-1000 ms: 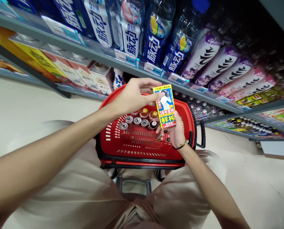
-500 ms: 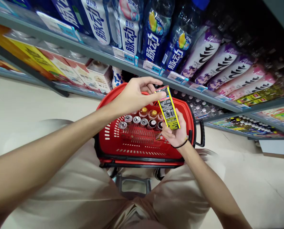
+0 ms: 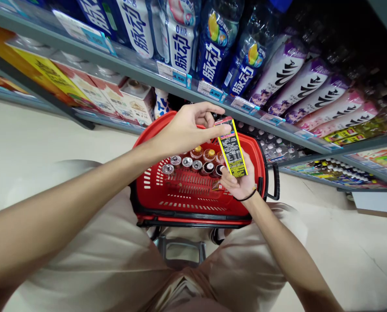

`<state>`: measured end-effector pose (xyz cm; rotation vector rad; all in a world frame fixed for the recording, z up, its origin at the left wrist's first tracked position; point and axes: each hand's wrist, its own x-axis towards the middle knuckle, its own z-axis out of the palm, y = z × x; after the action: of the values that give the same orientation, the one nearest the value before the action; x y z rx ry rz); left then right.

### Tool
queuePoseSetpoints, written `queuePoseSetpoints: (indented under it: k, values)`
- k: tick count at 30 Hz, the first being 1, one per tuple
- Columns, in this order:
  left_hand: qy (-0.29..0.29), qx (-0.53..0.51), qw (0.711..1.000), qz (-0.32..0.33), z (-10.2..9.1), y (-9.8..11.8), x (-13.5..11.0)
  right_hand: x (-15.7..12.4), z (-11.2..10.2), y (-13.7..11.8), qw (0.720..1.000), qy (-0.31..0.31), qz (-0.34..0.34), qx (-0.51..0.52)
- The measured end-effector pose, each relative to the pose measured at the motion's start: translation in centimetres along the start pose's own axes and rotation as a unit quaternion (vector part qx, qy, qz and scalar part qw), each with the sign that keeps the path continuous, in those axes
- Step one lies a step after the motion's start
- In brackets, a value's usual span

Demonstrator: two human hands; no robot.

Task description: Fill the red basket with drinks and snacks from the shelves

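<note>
I hold a small yellow drink carton (image 3: 232, 149) over a red shopping basket (image 3: 193, 201). Its narrow side with black printed text faces me. My right hand (image 3: 242, 182) cups the carton's lower end from below, a dark band on the wrist. My left hand (image 3: 188, 128) pinches the carton's top corner between thumb and fingers. Several cans and small bottles (image 3: 193, 162) stand upright in the far part of the basket, just under the carton.
A grey store shelf (image 3: 147, 80) runs across ahead, with blue-labelled bottles (image 3: 213, 47) and purple-labelled bottles (image 3: 294, 82) above price tags. Boxed cartons (image 3: 115, 97) fill the lower shelf at left. Pale floor lies on both sides. My knees in beige trousers flank the basket.
The carton has been turned from its picture front to its narrow printed side. Both hands keep their hold and stay over the basket.
</note>
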<state>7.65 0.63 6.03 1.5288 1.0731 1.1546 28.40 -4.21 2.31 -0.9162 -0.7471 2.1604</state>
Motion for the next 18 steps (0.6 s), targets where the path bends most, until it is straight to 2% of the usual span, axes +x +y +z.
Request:
queuePoseSetpoints:
  k: [7,10,13,18]
  values:
    - [0.011,0.046,0.999,0.026,0.07,-0.34,0.11,0.28,0.84,0.11,0.987,0.094,-0.108,-0.079]
    - [0.026,0.120,0.991,0.050,-0.06,-0.11,-0.08,0.27,1.01,0.05,0.985,0.084,-0.129,-0.076]
    - [0.016,0.193,0.979,0.061,-0.28,0.21,-0.31,0.24,0.96,0.06,0.987,0.065,-0.131,-0.067]
    - [-0.010,0.211,0.976,0.051,-0.32,0.39,-0.42,0.27,0.82,0.21,0.990,0.040,-0.115,-0.066]
